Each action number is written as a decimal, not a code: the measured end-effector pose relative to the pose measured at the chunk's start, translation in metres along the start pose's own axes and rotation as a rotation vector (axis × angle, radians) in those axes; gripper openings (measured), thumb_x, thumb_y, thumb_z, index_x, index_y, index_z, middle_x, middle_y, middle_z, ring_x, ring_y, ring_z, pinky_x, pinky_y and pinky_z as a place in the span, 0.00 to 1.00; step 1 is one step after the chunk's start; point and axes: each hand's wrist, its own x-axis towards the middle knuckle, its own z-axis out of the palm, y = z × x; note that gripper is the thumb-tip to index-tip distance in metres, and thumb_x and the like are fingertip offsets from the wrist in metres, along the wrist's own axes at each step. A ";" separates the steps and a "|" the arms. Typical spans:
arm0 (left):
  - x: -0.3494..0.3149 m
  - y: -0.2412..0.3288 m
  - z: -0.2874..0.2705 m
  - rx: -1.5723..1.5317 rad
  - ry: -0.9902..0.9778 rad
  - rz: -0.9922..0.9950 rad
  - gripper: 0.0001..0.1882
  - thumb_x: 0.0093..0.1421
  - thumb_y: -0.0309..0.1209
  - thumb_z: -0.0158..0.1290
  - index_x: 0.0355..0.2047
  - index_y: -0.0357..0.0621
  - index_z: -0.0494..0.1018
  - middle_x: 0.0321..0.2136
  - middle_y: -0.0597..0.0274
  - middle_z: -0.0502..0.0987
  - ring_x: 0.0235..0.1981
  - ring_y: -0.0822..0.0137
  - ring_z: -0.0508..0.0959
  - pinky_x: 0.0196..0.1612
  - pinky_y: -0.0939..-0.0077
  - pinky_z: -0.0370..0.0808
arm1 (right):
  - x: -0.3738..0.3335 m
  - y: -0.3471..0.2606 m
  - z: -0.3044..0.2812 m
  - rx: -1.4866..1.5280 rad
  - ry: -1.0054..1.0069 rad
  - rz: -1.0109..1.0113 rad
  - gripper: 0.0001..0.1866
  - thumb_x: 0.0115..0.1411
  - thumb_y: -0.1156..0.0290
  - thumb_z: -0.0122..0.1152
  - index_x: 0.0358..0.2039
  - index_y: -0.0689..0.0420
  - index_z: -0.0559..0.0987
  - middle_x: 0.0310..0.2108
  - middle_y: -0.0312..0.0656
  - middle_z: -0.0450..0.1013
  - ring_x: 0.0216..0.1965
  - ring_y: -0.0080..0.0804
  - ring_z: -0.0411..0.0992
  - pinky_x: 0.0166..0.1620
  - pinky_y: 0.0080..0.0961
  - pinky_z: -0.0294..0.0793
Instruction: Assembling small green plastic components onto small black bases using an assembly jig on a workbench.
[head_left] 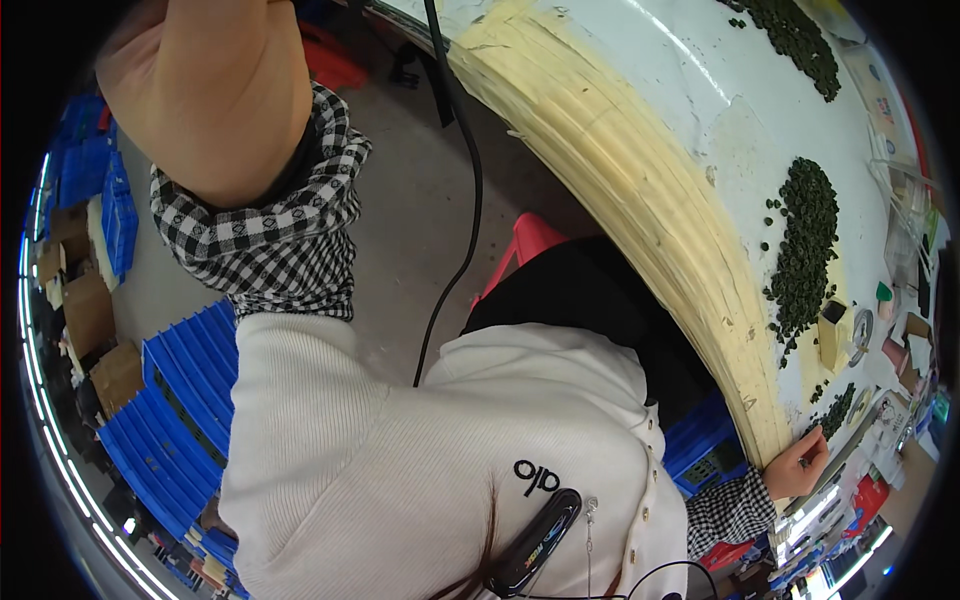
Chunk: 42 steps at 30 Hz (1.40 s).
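My right hand [800, 466] is at the near right end of the white tabletop, beside its taped edge. Its thumb and fingers are pinched together; whatever they hold, if anything, is too small to make out. Just beyond the fingertips lies a small pile of tiny dark green pieces [836, 412]. A larger pile of the same pieces [803, 245] spreads farther along the table. My left forearm [225, 100], its checkered sleeve pushed back, rises out of the upper left of the picture, so the left hand is out of sight.
Yellowish tape covers the edge of the table [620, 150]. Another green pile [795, 40] lies at the far end. A small yellow box [832, 335] and a tape roll [862, 330] stand by the piles. A black cable [475, 190] hangs down. Blue crates [170, 420] are at left.
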 end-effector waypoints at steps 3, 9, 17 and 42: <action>-0.006 -0.010 -0.001 0.035 -0.029 0.014 0.15 0.70 0.36 0.46 0.43 0.38 0.77 0.35 0.62 0.81 0.25 0.83 0.73 0.23 0.90 0.67 | 0.001 -0.003 0.000 -0.014 -0.020 -0.011 0.10 0.61 0.69 0.63 0.32 0.65 0.81 0.24 0.39 0.76 0.23 0.23 0.69 0.30 0.20 0.71; 0.003 0.010 0.012 -0.110 -0.191 -0.284 0.13 0.67 0.34 0.51 0.36 0.36 0.78 0.27 0.63 0.80 0.21 0.83 0.72 0.23 0.91 0.65 | 0.003 -0.007 0.000 0.021 0.014 0.004 0.11 0.61 0.69 0.64 0.31 0.65 0.80 0.23 0.39 0.76 0.23 0.23 0.69 0.30 0.21 0.71; -0.009 0.007 0.045 -0.340 -0.424 -0.387 0.08 0.61 0.28 0.58 0.33 0.33 0.78 0.25 0.62 0.80 0.25 0.79 0.76 0.28 0.87 0.70 | 0.002 -0.009 -0.003 -0.015 0.056 0.020 0.11 0.61 0.68 0.64 0.31 0.65 0.81 0.23 0.40 0.76 0.23 0.24 0.69 0.29 0.22 0.71; 0.008 0.065 0.206 -0.443 -0.670 -0.154 0.11 0.61 0.32 0.57 0.30 0.33 0.79 0.21 0.64 0.79 0.21 0.80 0.73 0.24 0.84 0.69 | -0.003 -0.003 -0.002 0.121 0.161 -0.047 0.07 0.58 0.71 0.67 0.30 0.63 0.81 0.23 0.40 0.76 0.21 0.25 0.70 0.27 0.21 0.70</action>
